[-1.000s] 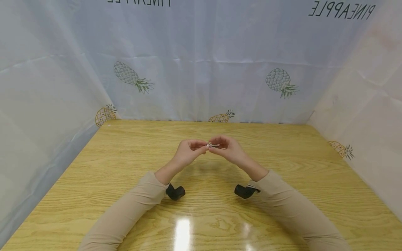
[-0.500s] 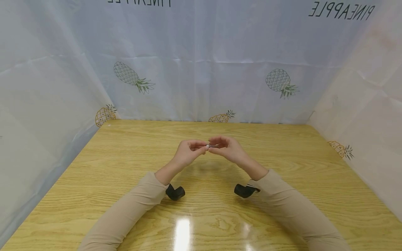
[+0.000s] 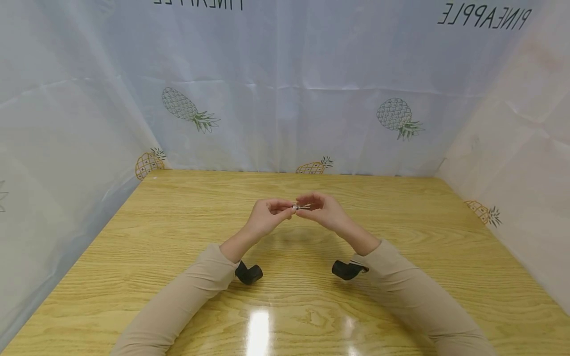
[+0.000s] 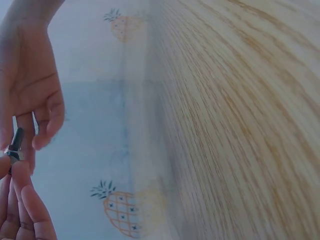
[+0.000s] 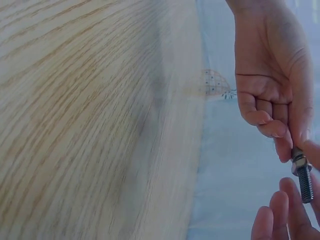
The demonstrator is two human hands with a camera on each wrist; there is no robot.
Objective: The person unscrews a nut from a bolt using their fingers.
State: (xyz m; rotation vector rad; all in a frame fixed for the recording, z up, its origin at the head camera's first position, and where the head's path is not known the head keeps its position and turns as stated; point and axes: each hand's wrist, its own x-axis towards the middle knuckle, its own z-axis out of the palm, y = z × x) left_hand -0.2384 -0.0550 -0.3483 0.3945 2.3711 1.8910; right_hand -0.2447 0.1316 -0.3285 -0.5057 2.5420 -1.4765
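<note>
Pineapple-print cloth is hanging behind the wood-grain table. Head: above the table, your left hand is pinching one end of a metal bolt, your right hand pinching alongside. Left wrist: the bolt is pointing toward your right palm. Right wrist: a hex nut is encircling it.

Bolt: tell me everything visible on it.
The bolt is silver-grey and looks metal: a threaded shank and, further back, a hex-looking nut. It is held above the table, near level in the head view, threaded end pointing towards the right grip. The left grip pinches the other end, largely hiding it. Whether the right grip touches it is unclear.
</note>
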